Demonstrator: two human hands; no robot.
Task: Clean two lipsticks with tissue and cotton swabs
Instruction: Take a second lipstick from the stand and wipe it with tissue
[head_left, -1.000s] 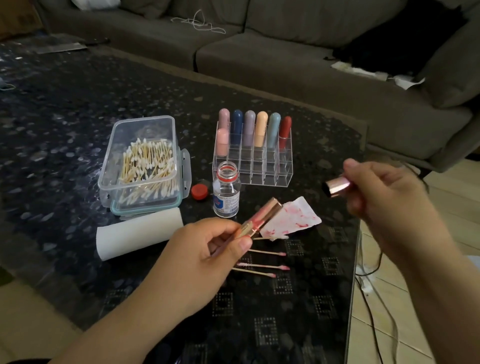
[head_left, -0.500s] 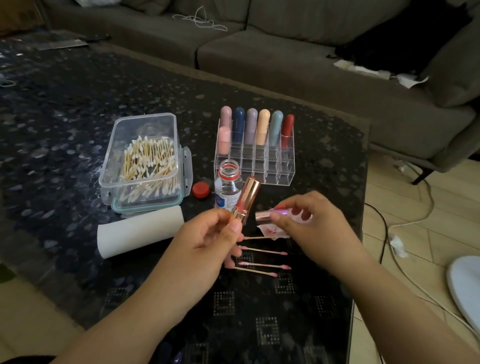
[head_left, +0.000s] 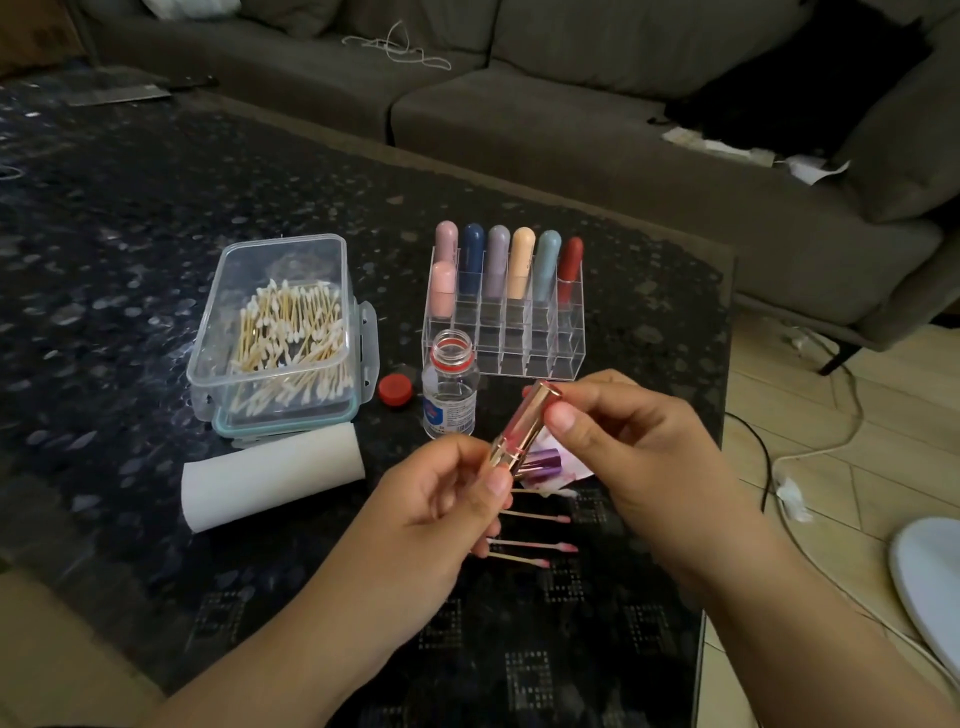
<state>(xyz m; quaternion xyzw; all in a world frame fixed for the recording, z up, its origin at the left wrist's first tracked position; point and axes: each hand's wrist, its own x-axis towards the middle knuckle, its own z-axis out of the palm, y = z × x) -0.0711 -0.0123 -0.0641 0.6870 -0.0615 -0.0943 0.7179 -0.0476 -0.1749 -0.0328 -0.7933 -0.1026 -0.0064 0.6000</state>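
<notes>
A rose-gold lipstick (head_left: 522, 426) is held tilted above the table. My left hand (head_left: 441, 499) pinches its lower gold end. My right hand (head_left: 623, 447) grips its upper end with thumb and fingers. Under it a purple metallic lipstick tube (head_left: 543, 462) lies on a pink-stained tissue (head_left: 576, 474). Three used cotton swabs (head_left: 540, 546) with pink tips lie on the table below my hands. A tissue roll (head_left: 270, 475) lies to the left. A clear box of clean cotton swabs (head_left: 280, 332) stands behind the roll.
An open small bottle (head_left: 449, 389) and its red cap (head_left: 395, 389) stand between the box and a clear organizer (head_left: 519, 353) holding several coloured lipsticks. The dark table's right edge (head_left: 719, 467) drops to a floor with cables. A grey sofa (head_left: 571, 130) lies behind.
My right hand came in from the far right, reached down beside the stained tissue, then rose to the lipstick's top. The lipstick turned more upright in my left hand.
</notes>
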